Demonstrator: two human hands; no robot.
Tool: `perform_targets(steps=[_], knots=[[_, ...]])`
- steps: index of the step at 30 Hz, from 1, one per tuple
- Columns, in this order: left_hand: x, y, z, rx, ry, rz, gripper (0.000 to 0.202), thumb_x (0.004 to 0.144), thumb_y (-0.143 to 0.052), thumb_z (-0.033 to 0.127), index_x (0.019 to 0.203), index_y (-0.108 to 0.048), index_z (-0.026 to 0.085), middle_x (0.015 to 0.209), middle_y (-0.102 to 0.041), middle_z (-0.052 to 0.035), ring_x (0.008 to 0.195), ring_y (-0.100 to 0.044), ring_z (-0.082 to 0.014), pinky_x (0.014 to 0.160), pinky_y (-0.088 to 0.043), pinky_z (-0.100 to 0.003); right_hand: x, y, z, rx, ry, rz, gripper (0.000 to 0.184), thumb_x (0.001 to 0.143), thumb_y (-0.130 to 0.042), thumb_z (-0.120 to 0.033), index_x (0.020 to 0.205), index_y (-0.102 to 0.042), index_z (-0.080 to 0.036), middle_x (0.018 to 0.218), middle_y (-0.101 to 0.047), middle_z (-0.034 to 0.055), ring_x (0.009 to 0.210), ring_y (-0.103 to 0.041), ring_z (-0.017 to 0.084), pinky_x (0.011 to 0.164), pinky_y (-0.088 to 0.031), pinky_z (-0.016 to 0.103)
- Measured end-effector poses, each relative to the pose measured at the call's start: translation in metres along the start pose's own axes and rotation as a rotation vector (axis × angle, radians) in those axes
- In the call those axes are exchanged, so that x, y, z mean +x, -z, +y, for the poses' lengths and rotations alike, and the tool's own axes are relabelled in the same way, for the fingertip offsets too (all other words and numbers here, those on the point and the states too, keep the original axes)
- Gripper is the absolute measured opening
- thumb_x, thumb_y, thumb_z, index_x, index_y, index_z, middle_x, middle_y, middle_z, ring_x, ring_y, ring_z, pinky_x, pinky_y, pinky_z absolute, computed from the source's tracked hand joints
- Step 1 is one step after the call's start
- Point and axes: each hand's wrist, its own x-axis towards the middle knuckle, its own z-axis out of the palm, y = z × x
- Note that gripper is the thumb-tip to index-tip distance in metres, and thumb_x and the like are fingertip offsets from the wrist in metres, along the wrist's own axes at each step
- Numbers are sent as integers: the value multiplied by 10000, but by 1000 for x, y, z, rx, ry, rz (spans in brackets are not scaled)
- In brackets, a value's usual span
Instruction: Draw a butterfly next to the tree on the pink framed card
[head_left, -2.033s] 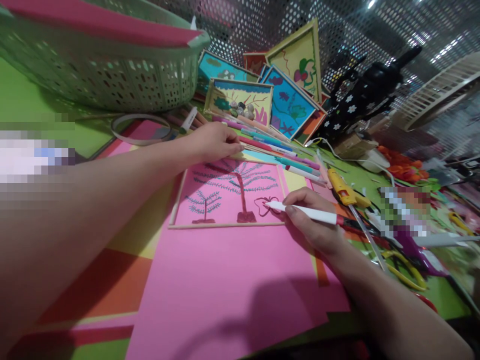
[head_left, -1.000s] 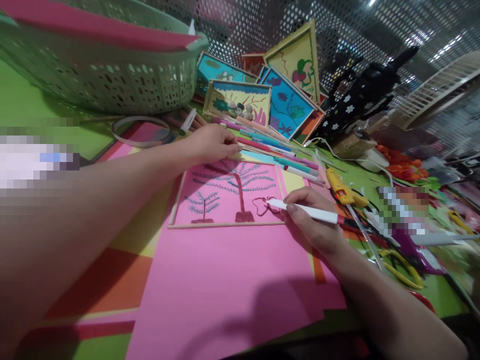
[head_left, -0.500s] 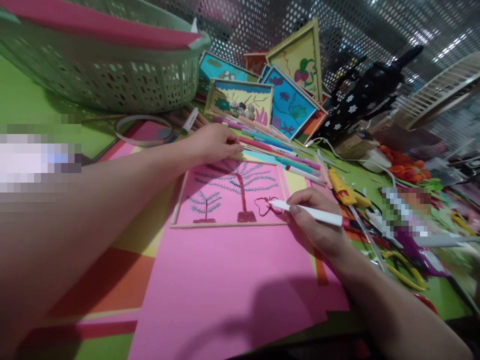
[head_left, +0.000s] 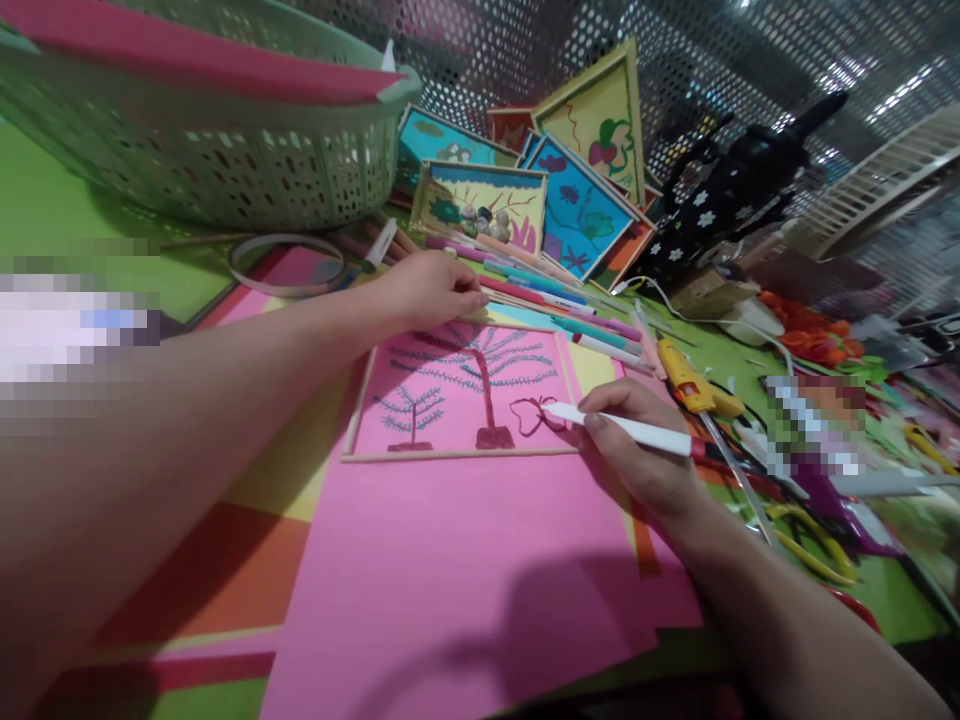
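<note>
My right hand [head_left: 637,435] grips a white felt-tip pen [head_left: 637,430] with a dark red end. Its tip touches a dark red butterfly outline [head_left: 534,414] on a pink sheet [head_left: 420,560]. Thin wooden sticks [head_left: 457,456] frame this drawing, which also has a large tree [head_left: 489,395] and a small tree [head_left: 412,420] with teal needles. At the upper edge of the frame rests my left hand [head_left: 435,288], fingers curled together. Whatever may be under those fingers is hidden.
Several felt-tip pens [head_left: 600,330] lie behind the drawing, with framed pictures [head_left: 585,205] beyond them. A green basket [head_left: 300,165] stands back left, near a tape ring [head_left: 240,265]. On the right are a yellow glue gun [head_left: 686,375], yellow-handled scissors [head_left: 817,550] and a black flowered container [head_left: 712,200].
The pen tip has moved slightly right along the butterfly, and a line there looks fuller. My left hand stays in the same place. The whole view has shifted slightly.
</note>
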Motion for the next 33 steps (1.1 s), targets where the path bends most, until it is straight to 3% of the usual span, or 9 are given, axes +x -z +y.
perform_targets(steps=[6, 10, 16, 21, 24, 28, 33], knots=[[1, 0, 0, 46, -3, -2, 333, 881, -492, 319, 982, -726, 105, 815, -677, -55, 705, -556, -164, 623, -343, -271, -1, 0, -4, -28, 17, 25, 111, 718, -691, -266, 679, -598, -221, 583, -616, -13, 499, -549, 124, 455, -435, 258], [-6, 0, 3, 123, 15, 26, 422, 887, -448, 365, 1062, -713, 87, 820, -667, -43, 668, -493, -149, 603, -303, -276, -2, 2, -6, 2, 132, 56, 171, 743, -718, -330, 656, -606, -233, 597, -600, -6, 503, -528, 121, 451, -409, 267], [-23, 5, 15, 287, -76, 26, 611, 928, -326, 488, 1283, -594, 69, 1205, -637, -51, 997, -513, -180, 795, -308, -276, 1, 8, 7, -56, 280, 65, 256, 762, -715, -451, 670, -576, -257, 599, -580, -24, 506, -513, 116, 513, -426, 292], [-35, 6, 23, 366, -55, -29, 627, 920, -327, 483, 1298, -561, 41, 1219, -613, -19, 1126, -495, -233, 935, -300, -306, 7, 11, 16, -42, 433, 92, 170, 796, -659, -253, 665, -553, -280, 590, -578, -34, 485, -513, 120, 470, -408, 281], [-45, 4, 26, 378, -17, -43, 634, 920, -313, 498, 1300, -555, 52, 1245, -607, -18, 1102, -493, -226, 979, -299, -326, 7, 10, 12, -99, 367, 121, 246, 826, -630, -172, 639, -514, -282, 590, -565, -46, 478, -508, 103, 453, -383, 264], [-59, 1, 31, 387, 22, -24, 625, 912, -346, 447, 1314, -537, 8, 1256, -605, -52, 1183, -485, -298, 1004, -292, -366, 4, 7, 2, -65, 286, 118, 341, 848, -591, -58, 600, -475, -262, 523, -523, -79, 449, -486, 71, 441, -360, 231], [-65, -1, 36, 394, 23, -20, 597, 908, -371, 455, 1272, -579, 31, 1291, -604, -40, 1212, -497, -268, 1007, -307, -308, 6, 8, 0, -101, 273, 128, 384, 860, -593, -55, 584, -427, -264, 531, -519, -77, 463, -503, 64, 442, -366, 216]])
